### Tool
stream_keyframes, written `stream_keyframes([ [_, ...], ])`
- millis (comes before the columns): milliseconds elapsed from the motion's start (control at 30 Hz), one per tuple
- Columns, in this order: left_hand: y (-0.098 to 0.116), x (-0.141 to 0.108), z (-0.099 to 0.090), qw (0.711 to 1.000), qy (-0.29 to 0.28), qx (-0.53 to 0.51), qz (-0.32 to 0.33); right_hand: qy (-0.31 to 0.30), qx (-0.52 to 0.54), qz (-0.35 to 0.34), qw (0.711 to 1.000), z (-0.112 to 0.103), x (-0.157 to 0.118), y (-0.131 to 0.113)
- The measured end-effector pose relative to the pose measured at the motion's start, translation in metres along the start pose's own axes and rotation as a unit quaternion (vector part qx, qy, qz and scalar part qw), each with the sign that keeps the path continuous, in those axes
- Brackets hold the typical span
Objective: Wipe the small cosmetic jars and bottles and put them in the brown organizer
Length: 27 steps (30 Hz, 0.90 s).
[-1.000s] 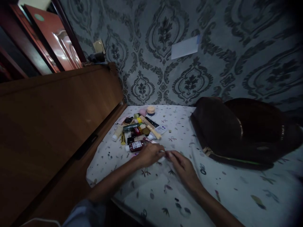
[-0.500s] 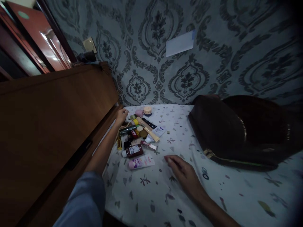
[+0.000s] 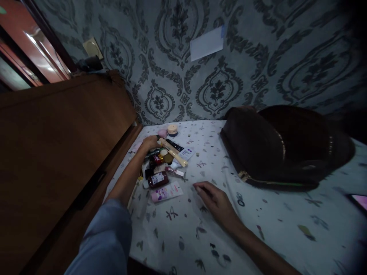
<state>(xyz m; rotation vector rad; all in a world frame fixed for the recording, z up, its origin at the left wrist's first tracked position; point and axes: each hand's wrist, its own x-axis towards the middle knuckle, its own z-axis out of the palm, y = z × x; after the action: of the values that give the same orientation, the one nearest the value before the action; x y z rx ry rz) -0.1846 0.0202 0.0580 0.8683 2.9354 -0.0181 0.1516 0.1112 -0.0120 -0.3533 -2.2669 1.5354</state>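
Note:
My left hand reaches over the back left of a pile of toiletries, fingers curled down around something I cannot make out; a bit of dark green shows by the fingertips. Beside it lie a beige tube, a black tube and a white tube. Nearer are a dark red bottle with a white cap, a small lip gloss tube and a pink-and-white tube. My right hand rests above the cloth, right of the pile, fingers loosely extended and holding nothing.
A dark brown bag with zips stands on the patterned cloth at right. A cream jar and a pink item sit behind the pile. A wooden panel borders the left; a phone-like edge shows far right.
My left hand has moved right and onto the pile, covering the green and yellow caps seen before. The view has shifted slightly right. My right hand stays nearly in place.

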Motion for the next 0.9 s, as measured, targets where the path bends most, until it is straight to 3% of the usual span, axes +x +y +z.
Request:
stream_keyframes([
  [133,-0.007,-0.013,-0.005,0.999,0.027,-0.014,-0.013,0.003,-0.006,-0.006,1.0,0.001,0.0,0.0],
  [300,-0.009,-0.039,-0.02,0.992,0.102,-0.069,-0.017,0.014,-0.001,-0.016,1.0,0.003,0.0,0.003],
  [500,0.02,-0.089,-0.032,0.973,0.161,-0.155,0.062,0.029,0.013,-0.015,0.999,0.005,-0.001,0.006],
  [600,0.052,-0.131,-0.022,0.945,0.15,-0.243,0.157,0.063,0.008,-0.013,0.998,0.006,-0.002,0.005],
  [733,0.094,-0.186,0.005,0.921,0.097,-0.278,0.255,0.109,-0.015,-0.06,0.992,0.006,-0.001,0.013],
  [900,0.11,-0.216,0.039,0.918,0.031,-0.284,0.274,0.079,-0.079,-0.05,0.993,0.004,0.003,0.027],
])
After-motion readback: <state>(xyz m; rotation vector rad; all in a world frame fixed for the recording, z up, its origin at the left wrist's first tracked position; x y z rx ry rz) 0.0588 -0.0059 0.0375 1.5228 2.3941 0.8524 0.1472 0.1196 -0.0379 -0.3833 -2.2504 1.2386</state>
